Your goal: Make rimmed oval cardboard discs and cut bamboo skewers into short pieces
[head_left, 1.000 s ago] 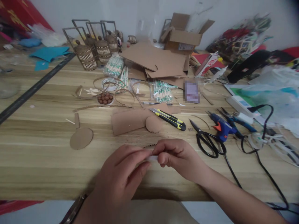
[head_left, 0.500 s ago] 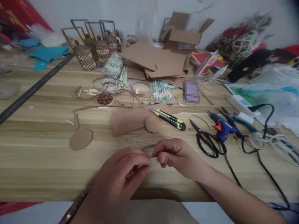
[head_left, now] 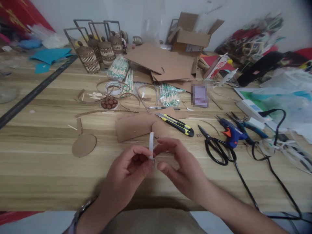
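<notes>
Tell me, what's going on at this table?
Someone is handling a narrow white ring, perhaps a roll of tape, with bare hands. The left hand pinches it upright, edge-on to the camera. The right hand is beside it, thumb and forefinger apart; whether a fingertip touches the ring is hard to tell. Beyond the hands, a cutter lies partly on cardboard, with black scissors and a blue glue gun off to the right.

A pale, wood-grained tabletop (head_left: pixel 44 182) bore tall-handled, lidded baskets (head_left: pixel 89 60) at back left, a round cardboard disc (head_left: pixel 84 145) at left, a cardboard sheet (head_left: pixel 133 127) near the middle, and black scissors (head_left: pixel 209 142) beside a blue glue gun (head_left: pixel 233 132) at right.
</notes>
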`<action>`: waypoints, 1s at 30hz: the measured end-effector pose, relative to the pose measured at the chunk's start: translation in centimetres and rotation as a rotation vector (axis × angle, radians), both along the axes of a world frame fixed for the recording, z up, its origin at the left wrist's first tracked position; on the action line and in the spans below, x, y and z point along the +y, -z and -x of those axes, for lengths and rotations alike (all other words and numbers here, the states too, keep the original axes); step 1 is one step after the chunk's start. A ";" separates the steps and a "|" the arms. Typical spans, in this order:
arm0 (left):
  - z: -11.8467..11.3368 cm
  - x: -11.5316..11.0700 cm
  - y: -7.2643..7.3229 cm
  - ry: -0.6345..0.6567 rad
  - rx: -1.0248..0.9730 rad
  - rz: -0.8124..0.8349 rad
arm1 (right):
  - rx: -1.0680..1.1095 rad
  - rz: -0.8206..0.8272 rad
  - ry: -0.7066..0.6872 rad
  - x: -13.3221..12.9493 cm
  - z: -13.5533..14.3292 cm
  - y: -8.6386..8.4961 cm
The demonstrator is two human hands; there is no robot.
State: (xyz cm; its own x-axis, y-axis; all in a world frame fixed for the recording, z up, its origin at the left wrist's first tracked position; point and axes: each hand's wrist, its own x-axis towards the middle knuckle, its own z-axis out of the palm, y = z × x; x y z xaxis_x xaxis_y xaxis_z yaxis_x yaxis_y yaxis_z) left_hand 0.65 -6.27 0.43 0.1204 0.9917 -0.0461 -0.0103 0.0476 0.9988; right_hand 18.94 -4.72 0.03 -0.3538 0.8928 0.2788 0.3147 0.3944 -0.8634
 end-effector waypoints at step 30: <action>1.3 0.3 3.6 0.327 1.234 -0.381 | -0.431 0.509 -0.395 1.3 -4.4 -5.3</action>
